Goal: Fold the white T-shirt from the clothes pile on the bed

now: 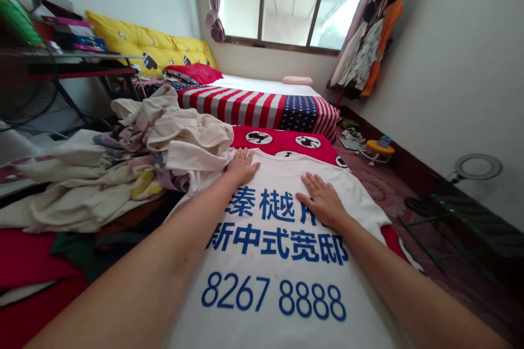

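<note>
A white T-shirt (270, 289) with blue Chinese characters and the number 8267 8888 lies spread out on a red cloth (278, 139) with black-and-white round prints. Near the shirt's upper left, beside the collar, my left hand (242, 166) rests flat, fingers spread, palm on the fabric. My right hand (323, 199) also lies flat with spread fingers, on the upper right part, covering some of the top line of characters. Neither hand grips the cloth. A heap of crumpled clothes (188, 131), mostly cream, touches the shirt's left side.
Behind is a bed with a striped and starred cover (245, 109) and a yellow cushion (151, 43). A desk (82, 57) and a fan stand left. At right are a yellow stool (380, 147), a ring light (478, 167), a dark green rack and hanging clothes (368, 54).
</note>
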Demonstrator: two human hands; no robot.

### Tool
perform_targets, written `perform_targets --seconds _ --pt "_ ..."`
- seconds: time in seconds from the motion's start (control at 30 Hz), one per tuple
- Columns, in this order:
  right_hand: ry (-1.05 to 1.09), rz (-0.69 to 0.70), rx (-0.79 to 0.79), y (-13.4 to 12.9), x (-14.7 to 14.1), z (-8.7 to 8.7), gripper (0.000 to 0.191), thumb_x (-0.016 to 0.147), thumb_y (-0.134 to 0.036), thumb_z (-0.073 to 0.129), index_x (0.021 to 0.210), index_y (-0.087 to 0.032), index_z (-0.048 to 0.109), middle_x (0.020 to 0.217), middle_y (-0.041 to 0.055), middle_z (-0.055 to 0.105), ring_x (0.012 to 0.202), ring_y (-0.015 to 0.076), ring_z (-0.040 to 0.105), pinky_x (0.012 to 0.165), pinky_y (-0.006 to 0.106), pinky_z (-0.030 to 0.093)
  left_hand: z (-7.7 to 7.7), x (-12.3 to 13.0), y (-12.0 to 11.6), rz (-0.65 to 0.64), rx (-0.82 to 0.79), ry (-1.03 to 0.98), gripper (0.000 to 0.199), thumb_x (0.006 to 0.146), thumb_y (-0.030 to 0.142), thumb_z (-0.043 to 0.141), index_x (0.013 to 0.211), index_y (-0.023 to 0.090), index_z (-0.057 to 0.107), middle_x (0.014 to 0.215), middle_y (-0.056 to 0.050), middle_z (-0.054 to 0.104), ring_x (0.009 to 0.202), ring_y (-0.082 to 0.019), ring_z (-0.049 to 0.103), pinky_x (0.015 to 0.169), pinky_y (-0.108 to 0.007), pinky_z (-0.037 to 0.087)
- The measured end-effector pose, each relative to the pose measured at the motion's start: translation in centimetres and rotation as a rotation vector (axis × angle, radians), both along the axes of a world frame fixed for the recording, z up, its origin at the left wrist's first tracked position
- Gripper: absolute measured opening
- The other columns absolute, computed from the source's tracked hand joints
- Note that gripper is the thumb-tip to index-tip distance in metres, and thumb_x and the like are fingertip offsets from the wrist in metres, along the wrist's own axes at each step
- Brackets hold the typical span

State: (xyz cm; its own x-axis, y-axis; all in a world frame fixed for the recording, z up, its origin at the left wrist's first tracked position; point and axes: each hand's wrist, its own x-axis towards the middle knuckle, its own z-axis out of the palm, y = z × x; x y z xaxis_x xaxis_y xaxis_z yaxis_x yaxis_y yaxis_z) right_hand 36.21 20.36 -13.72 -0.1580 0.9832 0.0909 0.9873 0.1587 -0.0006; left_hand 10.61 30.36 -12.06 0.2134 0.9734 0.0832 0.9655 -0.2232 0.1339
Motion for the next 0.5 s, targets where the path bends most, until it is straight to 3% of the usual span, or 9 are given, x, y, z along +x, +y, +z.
perform_targets --seconds 0.1,0.2,0.33,0.4,0.5 --pt "0.014 0.003 -0.005 -0.2 -0.1 -0.1 0.071 0.091 -0.062 0.023 0.149 -0.022 0.024 0.157 0.0023 0.016 0.144 0.0235 0.014 0.114 0.049 0.017 2.4 1.6 -1.9 0.000 0.014 0.066 0.056 0.092 0.033 0.036 0.141 0.006 0.040 0.151 -0.016 0.031 0.144 -0.033 0.011 0.116 -0.050 0.003" --pt "0.027 -0.003 0.008 -0.1 0.1 -0.2 0.071 0.091 -0.063 0.022 0.149 -0.022 0.025 0.157 0.0035 0.018 0.144 0.0238 0.015 0.113 0.049 0.017 3.6 3.1 -6.2 -0.064 0.041 0.086 0.050 0.091 0.028 0.037 0.134 0.006 0.049 0.150 -0.019 0.033 0.142 -0.031 0.019 0.117 -0.047 0.006" --pt "0.031 -0.016 -0.017 0.1 -0.1 0.3 0.070 0.092 -0.061 0.022 0.149 -0.021 0.023 0.157 0.0048 0.017 0.144 0.0227 0.013 0.113 0.049 0.015 1.4 2.5 -14.0 -0.209 -0.006 0.039 0.058 0.090 0.054 0.037 0.141 0.025 0.043 0.151 -0.009 0.035 0.138 -0.030 0.030 0.111 -0.046 0.027" --pt "0.040 -0.094 -0.072 -0.1 -1.2 1.2 0.070 0.092 -0.059 0.020 0.150 -0.020 0.022 0.158 0.0068 0.015 0.144 0.0242 0.011 0.113 0.053 0.013 -0.4 1.2 -16.9 -0.229 0.025 -0.049 0.059 0.091 0.058 0.029 0.144 0.032 0.036 0.155 -0.005 0.026 0.142 -0.030 0.020 0.114 -0.051 0.018" --pt "0.061 -0.242 -0.143 -2.1 -4.4 2.3 0.072 0.092 -0.058 0.023 0.150 -0.015 0.021 0.157 0.0132 0.012 0.144 0.0300 0.010 0.111 0.060 0.009 -1.9 -0.5 -18.9 -0.195 0.075 -0.094 0.058 0.092 0.059 0.027 0.143 0.035 0.036 0.155 -0.001 0.025 0.144 -0.028 0.016 0.115 -0.051 0.011"
